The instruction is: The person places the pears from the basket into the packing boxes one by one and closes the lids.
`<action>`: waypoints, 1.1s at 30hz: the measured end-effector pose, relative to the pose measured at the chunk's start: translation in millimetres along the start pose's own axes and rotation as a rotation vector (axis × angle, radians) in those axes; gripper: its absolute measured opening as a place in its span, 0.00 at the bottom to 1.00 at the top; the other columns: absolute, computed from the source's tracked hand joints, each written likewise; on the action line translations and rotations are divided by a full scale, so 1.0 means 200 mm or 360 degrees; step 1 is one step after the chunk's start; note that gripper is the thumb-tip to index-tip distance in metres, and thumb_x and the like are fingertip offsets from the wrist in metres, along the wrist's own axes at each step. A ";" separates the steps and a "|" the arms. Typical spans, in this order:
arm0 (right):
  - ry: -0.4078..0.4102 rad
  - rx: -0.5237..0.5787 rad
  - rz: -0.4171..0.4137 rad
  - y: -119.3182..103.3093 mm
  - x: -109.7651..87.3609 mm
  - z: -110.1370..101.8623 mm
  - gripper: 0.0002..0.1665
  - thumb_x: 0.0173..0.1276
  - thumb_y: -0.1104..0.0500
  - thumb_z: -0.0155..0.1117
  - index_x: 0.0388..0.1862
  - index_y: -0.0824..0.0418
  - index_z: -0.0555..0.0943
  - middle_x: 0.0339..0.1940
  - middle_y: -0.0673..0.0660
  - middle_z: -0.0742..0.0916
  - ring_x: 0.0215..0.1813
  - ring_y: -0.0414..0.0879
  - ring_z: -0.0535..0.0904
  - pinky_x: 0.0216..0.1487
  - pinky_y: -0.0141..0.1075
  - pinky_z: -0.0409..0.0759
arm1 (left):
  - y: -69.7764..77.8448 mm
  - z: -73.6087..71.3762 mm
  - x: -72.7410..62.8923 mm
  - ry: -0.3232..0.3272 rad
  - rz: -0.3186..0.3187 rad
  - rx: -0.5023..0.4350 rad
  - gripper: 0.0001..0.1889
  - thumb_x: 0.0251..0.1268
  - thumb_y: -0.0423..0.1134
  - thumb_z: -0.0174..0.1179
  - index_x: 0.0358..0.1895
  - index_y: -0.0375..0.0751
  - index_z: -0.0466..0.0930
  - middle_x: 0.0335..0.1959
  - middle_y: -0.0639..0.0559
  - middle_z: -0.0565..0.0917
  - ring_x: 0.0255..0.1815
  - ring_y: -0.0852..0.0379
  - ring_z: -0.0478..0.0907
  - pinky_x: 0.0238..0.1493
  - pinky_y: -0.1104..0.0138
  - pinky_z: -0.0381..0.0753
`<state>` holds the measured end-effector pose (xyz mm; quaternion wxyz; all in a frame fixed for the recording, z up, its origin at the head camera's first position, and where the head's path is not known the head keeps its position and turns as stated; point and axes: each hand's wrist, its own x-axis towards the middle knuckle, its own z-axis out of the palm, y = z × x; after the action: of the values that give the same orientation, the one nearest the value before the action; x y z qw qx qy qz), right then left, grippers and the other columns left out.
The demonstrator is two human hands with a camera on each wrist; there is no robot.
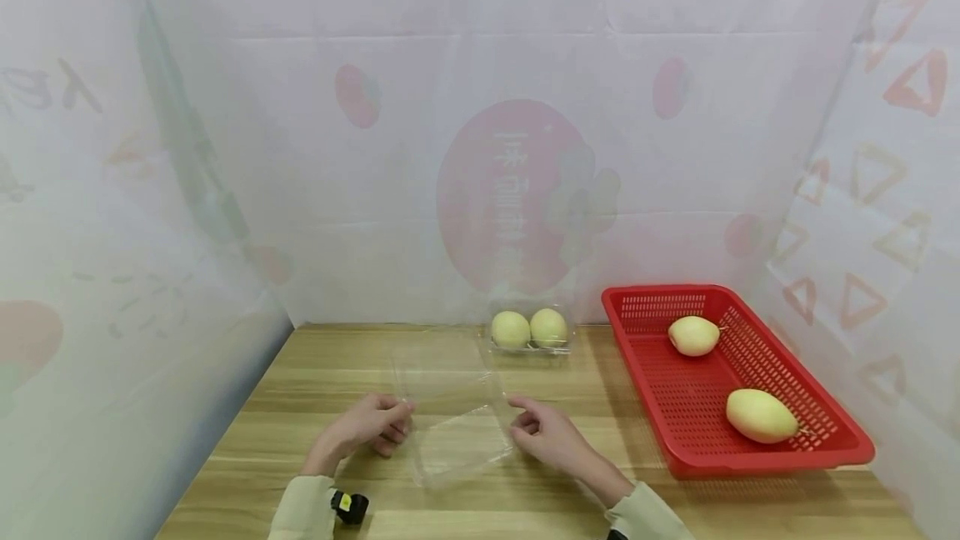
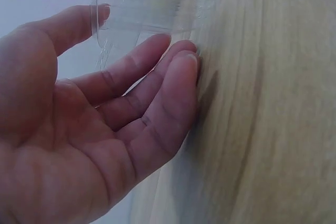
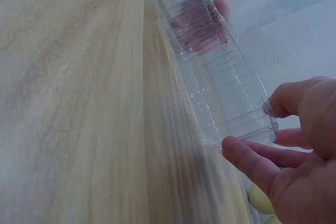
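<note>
A clear plastic clamshell box (image 1: 461, 444), its lid raised toward the back, is between both hands low over the wooden table. At its left side my left hand (image 1: 375, 423) pinches the edge, with the thumb over the rim in the left wrist view and the other fingers bent beneath. My right hand (image 1: 551, 437) grips the opposite end. In the right wrist view its thumb lies on the rim of the box (image 3: 226, 87) and its fingertips are against the lower side. Nothing shows inside the box.
At the back of the table (image 1: 315, 373) a second clear box (image 1: 558, 350) holds two round pale yellow fruits (image 1: 511, 330). To the right stands a red perforated basket (image 1: 675, 467) with two oval pale yellow fruits (image 1: 761, 417). Printed cloth walls surround the table.
</note>
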<state>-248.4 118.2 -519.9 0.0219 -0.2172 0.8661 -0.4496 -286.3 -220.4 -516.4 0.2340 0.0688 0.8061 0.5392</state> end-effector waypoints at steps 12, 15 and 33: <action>0.0013 -0.0008 0.0015 0.01 -0.02 -0.05 0.28 0.65 0.62 0.61 0.64 0.69 0.74 0.42 0.59 0.88 0.41 0.40 0.81 0.41 0.27 0.79 | 0.01 0.04 0.01 -0.0058 0.0024 -0.0075 0.24 0.74 0.53 0.52 0.39 0.30 0.78 0.31 0.47 0.81 0.31 0.55 0.79 0.32 0.59 0.87; 0.0008 -0.0002 0.0003 0.01 -0.02 -0.06 0.28 0.65 0.62 0.60 0.64 0.70 0.74 0.42 0.60 0.88 0.41 0.38 0.80 0.40 0.27 0.79 | 0.01 0.04 0.00 -0.0065 0.0019 -0.0093 0.25 0.73 0.54 0.54 0.42 0.29 0.77 0.33 0.46 0.81 0.31 0.55 0.79 0.32 0.59 0.87; 0.0025 0.0020 0.0046 0.02 -0.02 -0.06 0.26 0.67 0.62 0.59 0.63 0.69 0.75 0.44 0.64 0.88 0.41 0.40 0.81 0.39 0.27 0.79 | -0.03 0.09 0.03 -0.0011 -0.0005 -0.0312 0.23 0.71 0.50 0.57 0.43 0.27 0.75 0.33 0.47 0.80 0.31 0.56 0.79 0.27 0.65 0.84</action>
<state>-249.3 131.1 -515.8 0.0230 -0.2010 0.8665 -0.4563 -282.0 -206.0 -528.3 0.2433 0.0463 0.7487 0.6149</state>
